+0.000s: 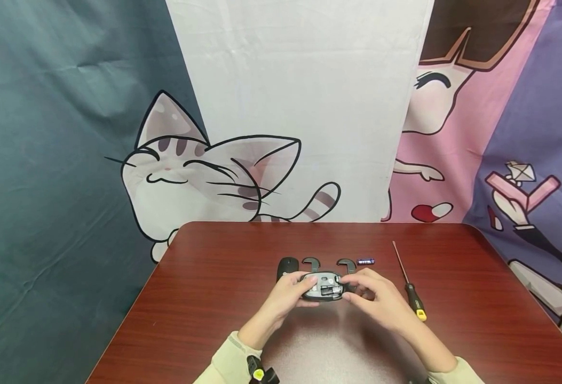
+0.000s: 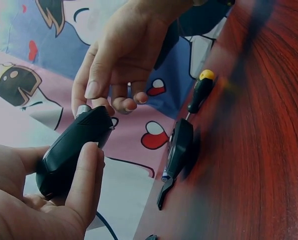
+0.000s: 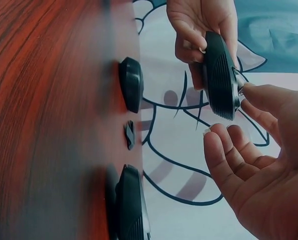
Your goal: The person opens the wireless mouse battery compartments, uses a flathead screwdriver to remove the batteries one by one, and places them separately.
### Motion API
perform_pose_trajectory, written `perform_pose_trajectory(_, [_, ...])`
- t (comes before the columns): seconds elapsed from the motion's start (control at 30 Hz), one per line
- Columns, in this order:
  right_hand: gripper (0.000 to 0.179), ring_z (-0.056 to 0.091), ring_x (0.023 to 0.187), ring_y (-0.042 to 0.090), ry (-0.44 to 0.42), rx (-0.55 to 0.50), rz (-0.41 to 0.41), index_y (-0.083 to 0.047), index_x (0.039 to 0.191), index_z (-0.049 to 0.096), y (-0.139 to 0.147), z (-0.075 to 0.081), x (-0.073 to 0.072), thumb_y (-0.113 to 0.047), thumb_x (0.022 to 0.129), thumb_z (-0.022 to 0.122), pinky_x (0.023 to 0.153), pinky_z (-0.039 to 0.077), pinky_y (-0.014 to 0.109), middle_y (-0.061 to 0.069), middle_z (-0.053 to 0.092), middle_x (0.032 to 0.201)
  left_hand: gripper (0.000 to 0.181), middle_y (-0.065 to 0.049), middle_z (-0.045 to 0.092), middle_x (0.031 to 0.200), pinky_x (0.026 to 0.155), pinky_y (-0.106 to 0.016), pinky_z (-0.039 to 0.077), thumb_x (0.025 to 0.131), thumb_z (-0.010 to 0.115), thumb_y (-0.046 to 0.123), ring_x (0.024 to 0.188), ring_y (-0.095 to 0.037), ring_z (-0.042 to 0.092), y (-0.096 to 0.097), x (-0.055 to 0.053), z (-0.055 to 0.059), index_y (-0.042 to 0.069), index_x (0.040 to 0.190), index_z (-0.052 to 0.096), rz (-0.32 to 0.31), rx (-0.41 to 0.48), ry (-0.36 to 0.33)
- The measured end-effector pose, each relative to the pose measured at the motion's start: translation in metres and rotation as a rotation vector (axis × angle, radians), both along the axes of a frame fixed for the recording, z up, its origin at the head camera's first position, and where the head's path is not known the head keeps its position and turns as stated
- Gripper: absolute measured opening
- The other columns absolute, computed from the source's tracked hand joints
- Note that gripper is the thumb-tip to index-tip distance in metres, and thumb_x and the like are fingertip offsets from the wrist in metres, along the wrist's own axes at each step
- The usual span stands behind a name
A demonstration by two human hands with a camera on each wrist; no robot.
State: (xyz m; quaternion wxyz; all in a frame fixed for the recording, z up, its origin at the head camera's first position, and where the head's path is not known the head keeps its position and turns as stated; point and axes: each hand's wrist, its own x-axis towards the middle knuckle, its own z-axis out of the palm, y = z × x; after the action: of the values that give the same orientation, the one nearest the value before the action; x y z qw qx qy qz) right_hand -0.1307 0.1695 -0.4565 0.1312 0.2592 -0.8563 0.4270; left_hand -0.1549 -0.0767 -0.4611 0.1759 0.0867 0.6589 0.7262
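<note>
My left hand [image 1: 287, 293] grips a black computer mouse [image 1: 313, 292], its grey underside turned up and battery bay uncovered. One battery [image 1: 331, 290] lies inside the bay. At the bay's right end, my right hand [image 1: 381, 298] pinches a second, silvery battery [image 2: 82, 109] between thumb and index finger; it sticks up out of the mouse and its far part is hidden. In the right wrist view the other fingers [image 3: 233, 155] of that hand are loosely bent, apart from the mouse.
Behind the hands on the table [image 1: 204, 298] stand another black mouse [image 1: 287, 265], two dark battery covers [image 1: 311, 262] and a blue battery [image 1: 365, 261]. One more mouse [image 2: 181, 145] is largely hidden by the right hand in the head view. To the right lies a screwdriver [image 1: 409, 290].
</note>
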Motion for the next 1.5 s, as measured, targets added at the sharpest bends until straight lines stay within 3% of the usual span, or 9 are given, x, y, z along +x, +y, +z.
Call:
perform_pose_trajectory(0.4, [0.029,0.056,0.072,0.001,0.061,-0.019,-0.01,-0.023,0.107,0.075,-0.006,-0.002,0.0,-0.008,0.083,0.083,0.056,0.053,0.02,-0.003,0.062,0.092,0.045,-0.02,0.072,0.108,0.081,-0.038,0.064,0.103,0.06,0.023,0.091,-0.021,0.074,0.001,0.001,-0.002,-0.013,0.13,0.056,-0.01,0.006,-0.015])
perform_pose_trajectory(0.6, [0.03,0.055,0.071,-0.001,0.081,0.002,-0.03,-0.023,0.103,0.075,-0.009,-0.004,0.0,-0.008,0.08,0.085,0.056,0.054,0.021,-0.008,0.061,0.09,0.046,-0.019,0.072,0.109,0.084,-0.043,0.063,0.103,0.06,0.023,0.092,-0.021,0.073,0.001,0.001,-0.005,-0.013,0.13,0.054,-0.006,0.014,-0.025])
perform_pose_trajectory(0.87, [0.03,0.053,0.069,-0.002,0.124,0.008,0.009,-0.023,0.098,0.073,-0.012,-0.009,-0.002,-0.003,0.078,0.085,0.054,0.053,0.021,-0.006,0.059,0.085,0.039,-0.016,0.071,0.104,0.077,-0.036,0.065,0.101,0.063,0.019,0.089,-0.02,0.073,0.0,0.002,-0.01,-0.012,0.122,0.052,0.02,0.024,-0.049])
perform_pose_trajectory(1.23, [0.03,0.052,0.068,-0.001,0.177,-0.003,0.02,-0.023,0.097,0.073,-0.013,-0.015,-0.007,-0.003,0.078,0.085,0.054,0.05,0.017,-0.009,0.059,0.083,0.039,-0.019,0.067,0.107,0.08,-0.042,0.064,0.095,0.056,0.009,0.089,-0.023,0.071,-0.004,-0.002,-0.016,-0.015,0.126,0.053,0.035,0.035,-0.064])
perform_pose_trajectory(1.5, [0.03,0.053,0.067,-0.001,0.194,-0.014,-0.014,-0.024,0.094,0.073,-0.009,-0.018,-0.012,-0.003,0.077,0.085,0.054,0.05,0.017,-0.012,0.058,0.082,0.041,-0.021,0.066,0.111,0.078,-0.039,0.065,0.097,0.056,0.01,0.092,-0.023,0.071,-0.009,-0.007,-0.021,-0.016,0.129,0.052,0.067,0.054,-0.068])
